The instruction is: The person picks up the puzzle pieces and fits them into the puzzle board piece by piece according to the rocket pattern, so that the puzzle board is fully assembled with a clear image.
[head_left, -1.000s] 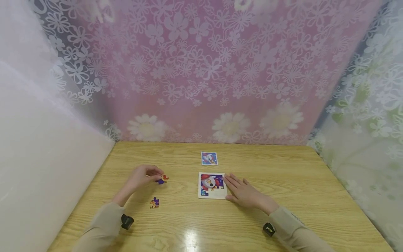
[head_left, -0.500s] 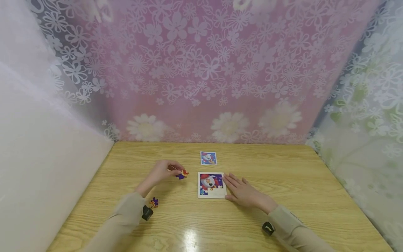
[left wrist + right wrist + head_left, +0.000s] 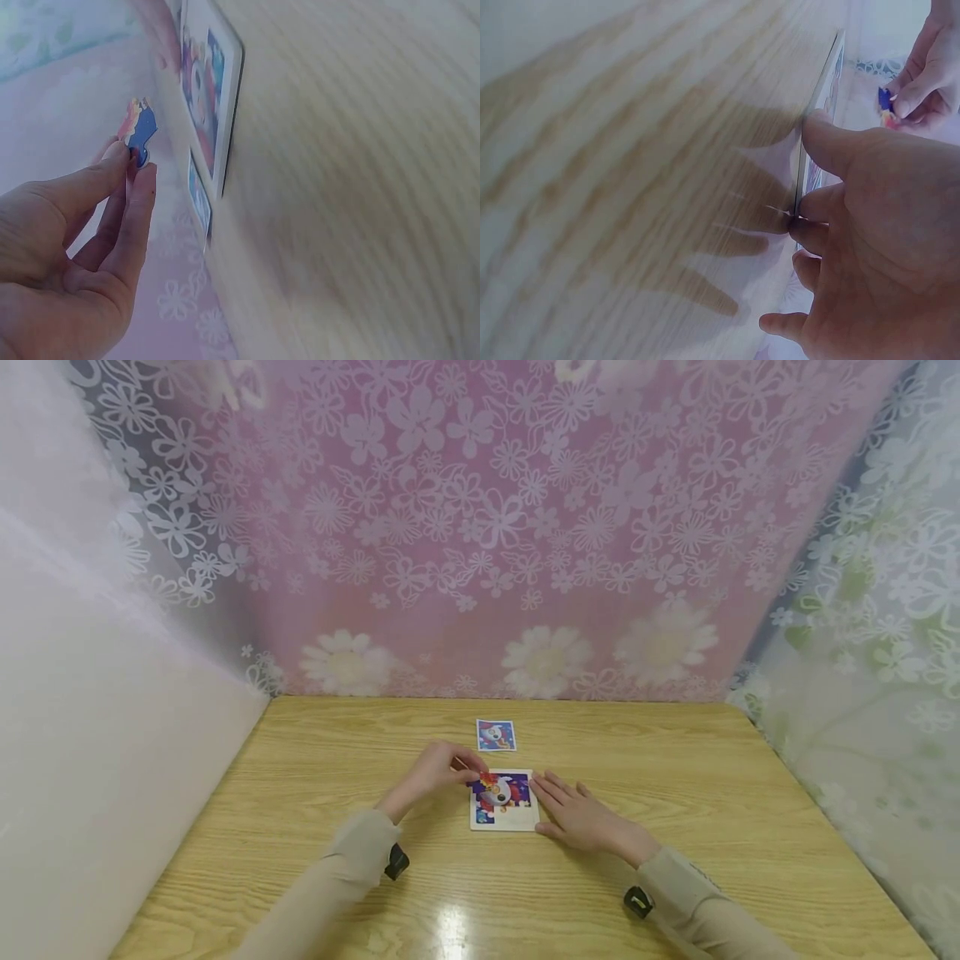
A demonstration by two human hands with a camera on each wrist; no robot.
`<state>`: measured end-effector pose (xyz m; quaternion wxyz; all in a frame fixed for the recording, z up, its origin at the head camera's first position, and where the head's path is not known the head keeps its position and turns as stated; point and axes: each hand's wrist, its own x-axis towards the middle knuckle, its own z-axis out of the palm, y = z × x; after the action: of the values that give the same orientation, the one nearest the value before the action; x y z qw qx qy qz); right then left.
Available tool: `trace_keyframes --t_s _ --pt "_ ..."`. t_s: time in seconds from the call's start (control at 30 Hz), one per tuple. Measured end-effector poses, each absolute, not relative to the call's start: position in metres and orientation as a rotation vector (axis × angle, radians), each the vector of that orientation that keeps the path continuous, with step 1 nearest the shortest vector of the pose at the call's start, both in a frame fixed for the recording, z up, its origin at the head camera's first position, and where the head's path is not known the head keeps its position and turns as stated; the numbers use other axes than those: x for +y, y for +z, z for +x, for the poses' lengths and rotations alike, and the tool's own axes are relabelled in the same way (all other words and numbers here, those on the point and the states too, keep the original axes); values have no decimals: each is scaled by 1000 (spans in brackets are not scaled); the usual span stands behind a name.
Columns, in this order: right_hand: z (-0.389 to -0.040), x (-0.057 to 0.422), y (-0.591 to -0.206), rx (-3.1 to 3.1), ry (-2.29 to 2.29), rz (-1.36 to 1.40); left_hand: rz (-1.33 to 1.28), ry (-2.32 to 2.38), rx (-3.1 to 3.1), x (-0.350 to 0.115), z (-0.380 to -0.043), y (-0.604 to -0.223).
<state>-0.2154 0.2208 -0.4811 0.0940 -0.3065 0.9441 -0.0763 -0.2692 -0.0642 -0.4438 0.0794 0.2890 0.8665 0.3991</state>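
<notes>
My left hand (image 3: 437,774) pinches a jigsaw piece (image 3: 141,131), red, yellow and dark blue, between thumb and fingertips. That piece is held above the upper left part of a square puzzle tray (image 3: 517,824), apart from it in the left wrist view. Inside the tray's white border several pieces form a white-faced character on purple; the lower right part shows bare white. With fingers extended, my right hand (image 3: 581,817) rests at the tray's right edge, its thumb and fingertips touching the border in the right wrist view.
Behind the tray lies a small picture card (image 3: 496,736) with a similar character. The wooden table (image 3: 675,760) meets a pink floral backdrop (image 3: 465,543) at the back and a pale wall (image 3: 112,693) on the left.
My left hand has carried the jigsaw piece rightward from the table's left side to over the tray. A second loose piece is now hidden by the left sleeve. My right hand stays put.
</notes>
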Motion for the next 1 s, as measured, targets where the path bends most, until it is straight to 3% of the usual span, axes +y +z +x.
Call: trace_keyframes --t_s 0.37,1.0 --pt "-215 220 -481 2793 -242 -886 962 1087 2533 -32 -263 -467" --pt "-213 220 -479 2807 -246 -911 928 996 2565 -25 -262 -480"
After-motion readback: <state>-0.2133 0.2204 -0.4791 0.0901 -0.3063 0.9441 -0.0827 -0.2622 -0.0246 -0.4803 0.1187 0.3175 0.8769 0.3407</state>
